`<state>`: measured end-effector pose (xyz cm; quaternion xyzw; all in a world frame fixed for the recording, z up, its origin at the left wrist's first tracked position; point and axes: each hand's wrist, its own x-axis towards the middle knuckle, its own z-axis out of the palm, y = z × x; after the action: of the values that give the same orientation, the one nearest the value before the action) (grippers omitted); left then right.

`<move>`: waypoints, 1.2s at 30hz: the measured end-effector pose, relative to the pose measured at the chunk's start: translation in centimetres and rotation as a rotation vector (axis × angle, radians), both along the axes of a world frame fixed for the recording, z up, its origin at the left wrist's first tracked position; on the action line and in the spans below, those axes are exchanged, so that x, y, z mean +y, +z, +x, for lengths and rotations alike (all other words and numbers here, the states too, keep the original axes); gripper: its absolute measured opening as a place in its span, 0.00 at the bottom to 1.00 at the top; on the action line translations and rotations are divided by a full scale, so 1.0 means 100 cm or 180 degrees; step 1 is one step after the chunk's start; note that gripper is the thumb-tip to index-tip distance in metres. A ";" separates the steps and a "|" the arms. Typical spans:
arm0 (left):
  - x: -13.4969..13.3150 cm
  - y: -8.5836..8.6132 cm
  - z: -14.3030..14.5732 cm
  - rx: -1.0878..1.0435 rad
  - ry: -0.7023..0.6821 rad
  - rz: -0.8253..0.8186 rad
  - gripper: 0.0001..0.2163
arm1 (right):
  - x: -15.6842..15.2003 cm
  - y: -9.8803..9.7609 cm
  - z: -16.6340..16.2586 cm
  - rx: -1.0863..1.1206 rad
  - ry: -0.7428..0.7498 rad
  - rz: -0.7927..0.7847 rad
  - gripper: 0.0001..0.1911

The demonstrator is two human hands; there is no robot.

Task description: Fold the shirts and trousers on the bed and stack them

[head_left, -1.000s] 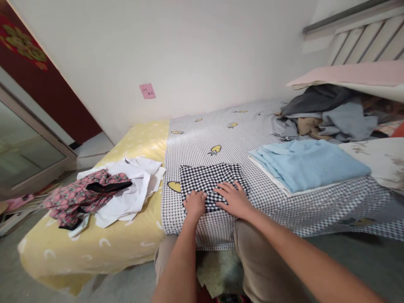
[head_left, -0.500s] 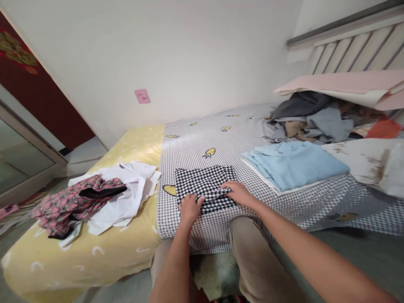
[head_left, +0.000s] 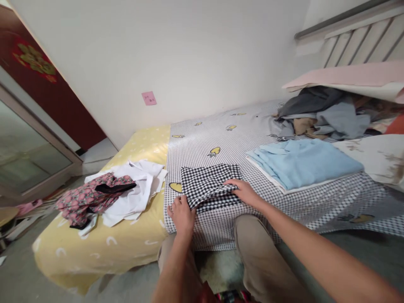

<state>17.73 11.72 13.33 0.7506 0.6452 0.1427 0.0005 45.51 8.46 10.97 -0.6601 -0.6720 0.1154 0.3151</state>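
Observation:
A folded black-and-white checked cloth (head_left: 206, 183) lies near the front edge of the bed, on the small-checked sheet (head_left: 221, 139). My left hand (head_left: 181, 214) grips the cloth's near left corner and holds it lifted a little off the sheet. My right hand (head_left: 244, 191) has its fingers closed on the cloth's near right edge. A flap of the cloth is raised between the two hands. My knees are below the bed edge.
A folded light blue garment (head_left: 303, 162) lies to the right. A heap of grey and tan clothes (head_left: 322, 111) sits at the back right. On the yellow mattress (head_left: 94, 248) to the left lie white cloths (head_left: 135, 193) and a pink flowered garment (head_left: 91, 198).
Both hands went from resting flat on the checked cloth to gripping its near edge. The left hand pulled its corner toward me and up.

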 end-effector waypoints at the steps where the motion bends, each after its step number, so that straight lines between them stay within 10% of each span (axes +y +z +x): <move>1: -0.002 -0.002 -0.005 0.0036 0.0021 0.0077 0.17 | -0.004 -0.002 -0.002 -0.0167 0.0012 0.0033 0.34; 7: -0.010 -0.019 -0.028 0.0013 -0.0047 0.0219 0.18 | -0.029 -0.022 0.001 -0.1355 0.0182 0.0100 0.39; 15: -0.008 -0.024 -0.033 -0.0217 -0.0041 0.0129 0.17 | -0.057 0.005 0.028 -0.0679 0.0145 -0.0689 0.31; 26: 0.003 -0.030 -0.039 -0.0313 0.0020 -0.0105 0.17 | 0.019 0.053 -0.057 -0.0930 -0.0170 0.0483 0.22; 36: 0.003 -0.047 -0.048 -0.0341 -0.0023 -0.0207 0.22 | 0.062 -0.022 -0.022 -0.1184 -0.0191 -0.0477 0.31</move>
<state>12.94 11.98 8.61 0.7437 0.6459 0.1616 0.0599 43.31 14.62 8.81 -0.7114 -0.6882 0.0316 0.1388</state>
